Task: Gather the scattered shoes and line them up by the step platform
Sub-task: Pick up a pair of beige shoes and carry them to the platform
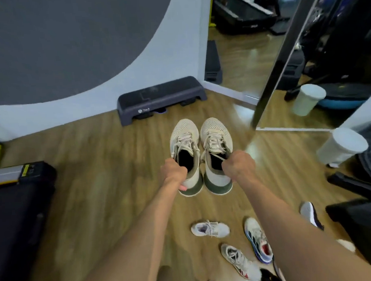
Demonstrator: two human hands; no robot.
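Two beige knit sneakers with dark green heels hang side by side in front of me, toes pointing away. My left hand (173, 171) grips the collar of the left sneaker (184, 140). My right hand (238, 164) grips the collar of the right sneaker (215, 137). The dark grey step platform (161, 96) stands against the white wall beyond the toes. Several other shoes lie scattered on the wooden floor near my arms: a small white shoe (210, 229), a white and blue shoe (258, 239), a white and red shoe (238, 260) and a white shoe with a dark sole (311, 214).
A black bench with a yellow label (23, 190) stands at the left. A wall mirror (251, 52) with a dark frame rises behind the platform on the right. A white bin (342, 147) and dark equipment (362, 221) stand at the right.
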